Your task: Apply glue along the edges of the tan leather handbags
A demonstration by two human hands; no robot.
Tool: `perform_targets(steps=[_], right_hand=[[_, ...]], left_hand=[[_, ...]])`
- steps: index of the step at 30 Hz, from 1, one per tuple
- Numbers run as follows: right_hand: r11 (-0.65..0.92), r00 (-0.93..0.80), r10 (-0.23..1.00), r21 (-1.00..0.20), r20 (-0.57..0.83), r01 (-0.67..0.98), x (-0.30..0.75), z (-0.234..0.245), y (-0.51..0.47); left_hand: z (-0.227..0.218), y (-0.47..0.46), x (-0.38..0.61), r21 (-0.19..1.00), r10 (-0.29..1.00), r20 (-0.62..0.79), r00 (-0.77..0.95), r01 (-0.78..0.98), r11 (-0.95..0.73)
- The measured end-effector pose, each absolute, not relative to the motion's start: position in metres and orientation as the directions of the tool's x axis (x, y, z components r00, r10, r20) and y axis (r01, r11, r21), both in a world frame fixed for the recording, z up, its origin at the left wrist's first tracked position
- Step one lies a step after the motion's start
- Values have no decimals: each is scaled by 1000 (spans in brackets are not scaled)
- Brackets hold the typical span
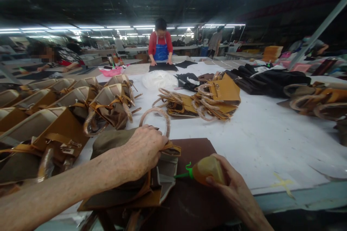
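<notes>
My left hand presses down on a brown and tan handbag that lies on a dark brown mat at the near edge of the table; its fingers curl over the bag's top by the wrapped handle. My right hand is closed round a small amber glue bottle. The bottle's green nozzle points left at the bag's open edge.
Rows of similar bags stand at the left. Piles of tan bags and dark fabric lie further back on the white table. A person in a blue apron works at the far end.
</notes>
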State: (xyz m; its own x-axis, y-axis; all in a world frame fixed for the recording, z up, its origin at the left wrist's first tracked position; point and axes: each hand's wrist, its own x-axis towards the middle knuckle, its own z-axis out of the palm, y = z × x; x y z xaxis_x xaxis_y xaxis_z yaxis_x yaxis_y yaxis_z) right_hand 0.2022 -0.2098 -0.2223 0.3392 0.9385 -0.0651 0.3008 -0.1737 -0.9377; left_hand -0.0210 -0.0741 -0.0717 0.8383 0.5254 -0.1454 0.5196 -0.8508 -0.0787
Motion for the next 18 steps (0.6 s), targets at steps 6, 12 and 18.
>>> perform_targets(steps=[6, 12, 18], right_hand=[[-167, 356, 934, -926, -37, 340, 199, -226, -210], [-150, 424, 905, -912, 28, 382, 192, -215, -205], [-151, 460, 886, -909, 50, 389, 190, -215, -199]], left_hand=[[-73, -80, -22, -88, 509, -118, 853, 501, -861], [-74, -83, -24, -84, 511, -125, 850, 504, -860], [-75, -85, -24, -86, 502, -95, 860, 495, -865]])
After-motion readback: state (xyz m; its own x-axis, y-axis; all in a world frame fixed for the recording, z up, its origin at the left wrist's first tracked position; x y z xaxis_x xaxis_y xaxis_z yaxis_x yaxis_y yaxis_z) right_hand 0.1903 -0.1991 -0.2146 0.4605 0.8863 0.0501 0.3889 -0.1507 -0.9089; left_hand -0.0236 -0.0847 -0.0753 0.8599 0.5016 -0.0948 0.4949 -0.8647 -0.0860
